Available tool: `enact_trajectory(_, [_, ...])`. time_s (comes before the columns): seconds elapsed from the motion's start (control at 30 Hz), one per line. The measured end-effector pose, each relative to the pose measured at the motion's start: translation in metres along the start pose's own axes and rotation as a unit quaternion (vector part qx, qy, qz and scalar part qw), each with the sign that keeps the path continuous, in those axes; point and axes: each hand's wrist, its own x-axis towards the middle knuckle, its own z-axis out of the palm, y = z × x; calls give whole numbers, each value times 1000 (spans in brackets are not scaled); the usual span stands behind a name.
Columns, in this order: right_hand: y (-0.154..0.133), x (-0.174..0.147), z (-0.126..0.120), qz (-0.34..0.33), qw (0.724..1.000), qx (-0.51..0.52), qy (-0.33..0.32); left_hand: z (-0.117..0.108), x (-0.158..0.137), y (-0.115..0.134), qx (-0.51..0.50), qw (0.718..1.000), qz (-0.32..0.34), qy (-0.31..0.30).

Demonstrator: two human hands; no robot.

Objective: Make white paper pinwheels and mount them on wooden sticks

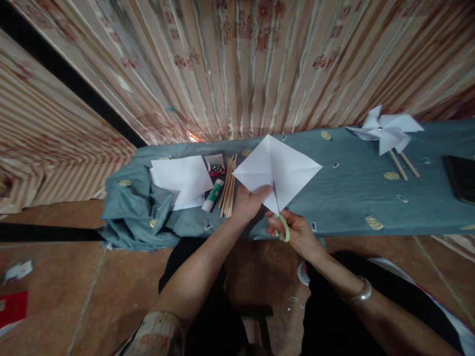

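Observation:
A white square sheet of paper [293,165] with crease lines is held up over the cloth, one corner pointing toward me. My left hand [252,200] pinches its lower left edge, thumb on top. In my right hand [293,227] are scissors [284,230] with light green handles, fingers through the loops. Their blade lies along the crease from the near corner toward the middle of the sheet. Left of the paper lie several thin wooden sticks [229,188], a green and white glue stick [213,195] and a small box of metal pins [215,165].
A stack of white paper [181,180] lies on the left of the blue-green cloth [352,198]. Two white paper pinwheels [389,131] on sticks rest at the right, near a dark object [460,178]. A patterned curtain [252,64] hangs behind.

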Motion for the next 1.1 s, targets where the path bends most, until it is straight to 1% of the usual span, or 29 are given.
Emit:
enact_trajectory(0.13, [0,0,1,12,1000,20,7,0,-1,1,0,1000,5,-2])
enact_trajectory(0.27, [0,0,0,10,1000,13,1,1,-1,1,6,1000,3,7])
enact_trajectory(0.4, [1,1,0,7,1000,12,-4,1,0,-1,2,1000,-6,3])
enact_trajectory(0.53, [1,1,0,5,1000,4,3,1,-1,-2,-5,1000,-8,-4])
enact_trajectory(0.73, [1,1,0,18,1000,11,17,1,-4,0,-6,1000,-19,-14])
enact_trajectory(1.1, [0,1,2,12,1000,8,13,2,-5,0,-8,1000,-28,-5])
